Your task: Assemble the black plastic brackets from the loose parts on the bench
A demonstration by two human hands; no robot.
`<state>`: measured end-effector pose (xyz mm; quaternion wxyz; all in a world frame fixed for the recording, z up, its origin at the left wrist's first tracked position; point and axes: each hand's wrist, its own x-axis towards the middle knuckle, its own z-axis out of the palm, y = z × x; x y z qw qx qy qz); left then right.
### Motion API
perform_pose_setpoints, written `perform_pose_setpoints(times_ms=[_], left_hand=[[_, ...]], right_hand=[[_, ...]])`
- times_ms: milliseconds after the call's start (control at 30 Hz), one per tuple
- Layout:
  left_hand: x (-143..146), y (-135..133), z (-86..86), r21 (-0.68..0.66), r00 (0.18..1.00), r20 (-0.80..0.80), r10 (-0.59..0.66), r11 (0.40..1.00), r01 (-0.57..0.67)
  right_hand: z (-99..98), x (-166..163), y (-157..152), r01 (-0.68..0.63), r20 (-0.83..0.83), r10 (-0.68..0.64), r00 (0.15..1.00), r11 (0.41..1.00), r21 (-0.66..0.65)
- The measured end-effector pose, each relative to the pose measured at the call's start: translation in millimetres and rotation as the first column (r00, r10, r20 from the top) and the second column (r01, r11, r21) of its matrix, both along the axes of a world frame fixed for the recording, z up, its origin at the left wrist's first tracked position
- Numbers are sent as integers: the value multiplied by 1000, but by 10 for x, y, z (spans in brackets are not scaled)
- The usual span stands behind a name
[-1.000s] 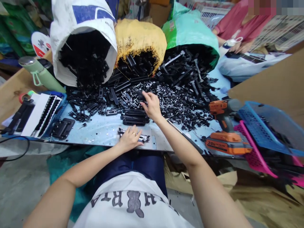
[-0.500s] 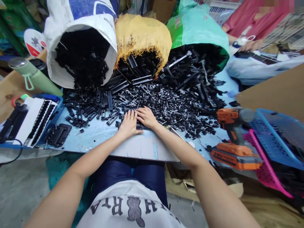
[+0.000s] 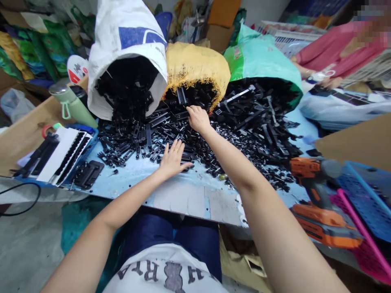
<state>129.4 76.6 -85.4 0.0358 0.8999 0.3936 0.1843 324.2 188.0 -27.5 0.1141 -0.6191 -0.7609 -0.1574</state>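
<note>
My left hand (image 3: 172, 159) lies flat with fingers spread on a stack of black plastic strips (image 3: 185, 157) at the near edge of a big heap of black plastic parts (image 3: 244, 122) on the pale blue table (image 3: 183, 195). My right hand (image 3: 198, 118) reaches farther back to the mouth of the yellow sack (image 3: 195, 65). Its fingers curl down into the long black pieces there, and what they grip is hidden.
A white sack (image 3: 128, 49) and a green sack (image 3: 262, 61) also spill black parts. An orange cordless drill (image 3: 314, 191) lies at the right beside blue and pink baskets (image 3: 366, 195). A green bottle (image 3: 73, 103) and a tray of parts (image 3: 61, 154) sit left. Another person in pink works at far right.
My right hand left the stack beside my left hand and reached back to the yellow sack's mouth. My left hand stayed on the stack. The view shifted up and right.
</note>
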Motion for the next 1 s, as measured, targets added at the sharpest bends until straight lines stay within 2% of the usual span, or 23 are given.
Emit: perform_pose_setpoints(times_ms=[67,100,200,267,333,433,533,600,633,700,767,833,900,933,967,1000], left_hand=[[-177,170,144,13,976,101,194,981,-196],[-278,280,203,4,941,131,313,949,-316],[-568,659,292,-26,791,127,599,799,-601],[-715,916,279,-50,709,89,700,714,-698],[-823,1146,233,-111,652,-2,759,647,-754],[-937,1391,155,-215,639,-165,752,604,-767],[-1015,1477,93,-225,680,-192,708,643,-733],[-1052,1455,76,-182,717,-179,674,693,-697],[-1065,1421,81,-163,733,-169,659,715,-680],[-1074,1297,117,-124,756,-116,644,746,-654],[-1046,1059,165,-70,798,-10,603,795,-602],[-968,673,174,-8,900,73,429,903,-430],[-850,166,104,-25,995,24,96,995,-96],[-787,-102,40,-76,995,-49,-90,993,86],[-728,-358,-39,-132,970,-129,-207,973,190],[-677,-584,-124,-170,949,-192,-252,960,220]], right_hand=[[-11,-13,272,6,95,2,995,996,-89],[-31,-35,359,19,134,-3,991,993,-118],[-64,-126,436,53,208,-25,978,990,-130],[-28,-177,370,43,211,-24,977,995,-85],[46,-203,239,39,138,-33,990,999,-38],[152,-197,-55,89,-160,-99,982,994,-66],[164,-174,-475,-24,-511,-96,854,974,-225],[105,-185,-841,-160,-640,-29,768,959,-235],[55,-205,-1050,-218,-661,29,750,954,-205],[-77,-266,-1513,-352,-604,202,771,926,-139],[-234,-331,-2003,-506,-449,390,803,846,-169],[-382,-364,-2456,-597,-292,525,799,750,-284],[-486,-351,-2804,-606,-227,564,794,700,-379],[-519,-335,-2922,-585,-229,542,809,702,-406],[-542,-319,-3001,-534,-237,479,845,733,-421],[-560,-311,-3042,-441,-243,370,897,790,-426]])
